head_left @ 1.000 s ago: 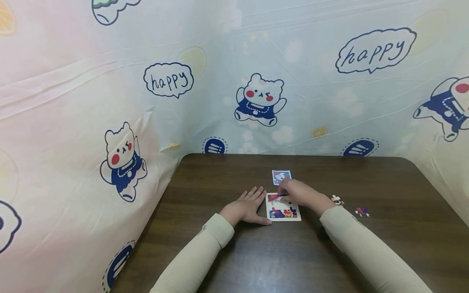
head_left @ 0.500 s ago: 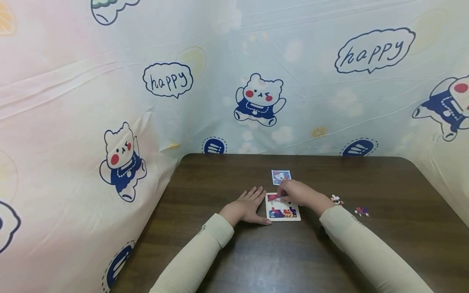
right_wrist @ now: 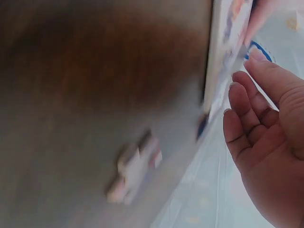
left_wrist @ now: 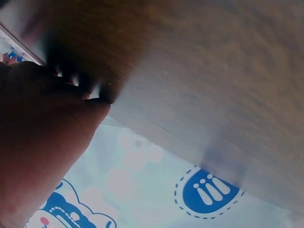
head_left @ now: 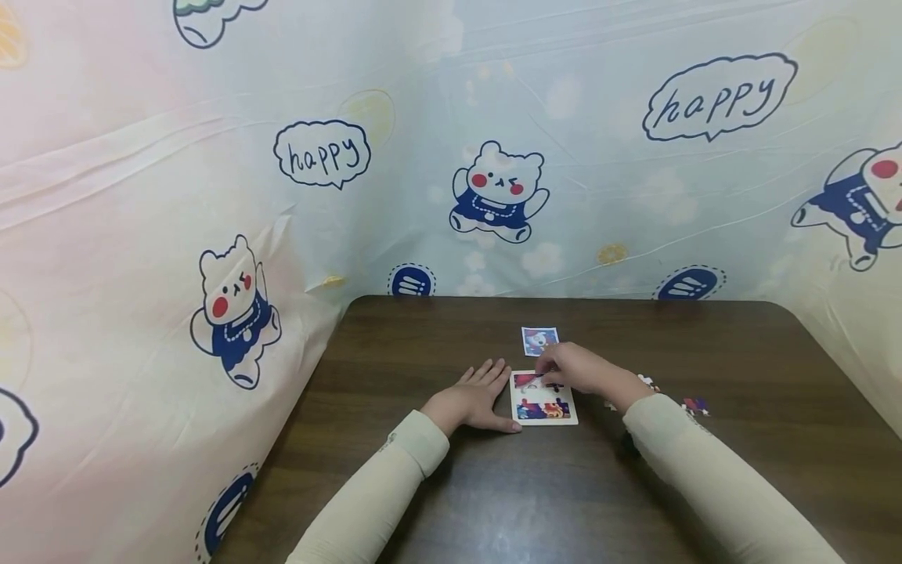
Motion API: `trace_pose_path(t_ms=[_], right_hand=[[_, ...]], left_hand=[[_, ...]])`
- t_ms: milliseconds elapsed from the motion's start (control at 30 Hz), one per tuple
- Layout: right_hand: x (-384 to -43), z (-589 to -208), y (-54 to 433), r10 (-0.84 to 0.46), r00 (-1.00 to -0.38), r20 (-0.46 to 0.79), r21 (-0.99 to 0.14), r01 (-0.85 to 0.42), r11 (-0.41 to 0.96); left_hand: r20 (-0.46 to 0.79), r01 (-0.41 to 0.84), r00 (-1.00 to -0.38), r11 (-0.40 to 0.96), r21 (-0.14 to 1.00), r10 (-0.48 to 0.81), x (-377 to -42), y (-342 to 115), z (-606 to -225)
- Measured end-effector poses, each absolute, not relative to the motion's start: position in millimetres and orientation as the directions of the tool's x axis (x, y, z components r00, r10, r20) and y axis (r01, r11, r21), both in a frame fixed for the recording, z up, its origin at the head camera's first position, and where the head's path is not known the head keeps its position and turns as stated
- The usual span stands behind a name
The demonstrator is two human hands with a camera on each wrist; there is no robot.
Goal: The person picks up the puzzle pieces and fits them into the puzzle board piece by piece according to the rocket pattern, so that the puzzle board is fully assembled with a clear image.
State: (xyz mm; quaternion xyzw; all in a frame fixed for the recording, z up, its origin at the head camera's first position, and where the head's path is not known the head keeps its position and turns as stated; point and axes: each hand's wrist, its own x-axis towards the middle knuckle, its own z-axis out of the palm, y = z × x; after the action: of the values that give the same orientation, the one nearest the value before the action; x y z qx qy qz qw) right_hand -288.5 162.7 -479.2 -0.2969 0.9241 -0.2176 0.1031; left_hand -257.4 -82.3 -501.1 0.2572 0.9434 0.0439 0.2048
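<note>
Head view: dark brown, wood-grained table (head_left: pixel 437 329) with rounded far corners, far edge close against a hanging cloth (head_left: pixel 599 94), soft sheen over the nearer part. Creased fabric behind the far edge and down the left edge, pale pink at left, pale blue in the middle, cream at right; printed with bears (head_left: pixel 500 192) in blue clothes, speech bubbles (head_left: pixel 323 153) reading "happy", fruit slices (head_left: pixel 611 254) and dark blue badges (head_left: pixel 412 280).

Flat on the table, a little left of midway between left and right edges, a white-rimmed puzzle board (head_left: pixel 534 395): coloured pieces (head_left: pixel 543 410) along its near strip, more at its far left corner, white band between. Just beyond, toward the table's far edge, a small picture card (head_left: pixel 539 341).

Left hand (head_left: pixel 475 399) palm down, fingers spread beside the board's left edge, thumb at its near left corner. Right hand (head_left: pixel 574 368) over the board's far right part, fingers bent downward, thumb and index close together; cannot tell whether pinching a piece or only pressing. Cream sleeves (head_left: pixel 373 493) on both forearms.

Toward the table's right edge, loose puzzle pieces (head_left: pixel 695 406), some partly behind the right sleeve. In the right wrist view, a blurred loose piece (right_wrist: pixel 135 171) on the table.
</note>
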Motion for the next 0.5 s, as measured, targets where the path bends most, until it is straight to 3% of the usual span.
trace_pose_path(t_ms=[233,500], right_hand=[[-286.3,-468.5,195.7,-0.586,-0.810,0.010,-0.459,-0.524,0.717],[-274.3,-466.3,225.2,-0.557,-0.830,-0.034,-0.427,-0.491,0.759]], left_hand=[[-0.377,0.463,-0.781,0.867,0.185,0.498,-258.2,-81.9,-501.2],[-0.374,0.481,-0.776,0.860,0.172,0.508,-254.3,-81.8,-494.7]])
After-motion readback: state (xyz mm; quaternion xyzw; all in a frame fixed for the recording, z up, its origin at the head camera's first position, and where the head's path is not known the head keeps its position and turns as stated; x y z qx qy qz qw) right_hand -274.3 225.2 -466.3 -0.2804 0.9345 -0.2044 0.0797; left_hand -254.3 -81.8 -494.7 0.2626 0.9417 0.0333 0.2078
